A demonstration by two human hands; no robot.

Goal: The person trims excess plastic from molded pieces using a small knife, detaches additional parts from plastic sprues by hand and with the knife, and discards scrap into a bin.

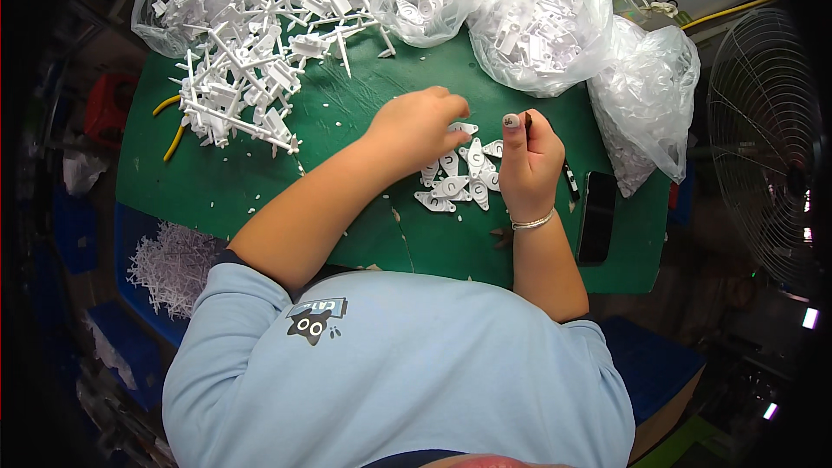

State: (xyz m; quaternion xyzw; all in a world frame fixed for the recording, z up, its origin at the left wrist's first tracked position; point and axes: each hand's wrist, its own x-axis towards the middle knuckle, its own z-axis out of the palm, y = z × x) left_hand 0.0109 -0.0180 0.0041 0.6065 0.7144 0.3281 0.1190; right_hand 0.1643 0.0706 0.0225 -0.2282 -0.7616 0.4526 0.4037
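Observation:
Above a small heap of flat white plastic pieces, each with a wide middle and narrow ends, is my left hand. Its fingers are bent, with thumb and forefinger apart, and one white piece lies close by the thumb; whether they touch I cannot tell. On the heap's right side my right hand is closed, thumb pointing up. It grips a small dark object, mostly hidden by the fingers, whose kind I cannot make out.
A tangle of white moulded parts covers the green table's far left, beside yellow-handled pliers. Clear bags of white parts line the back. A dark marker and phone lie right; a fan stands beyond.

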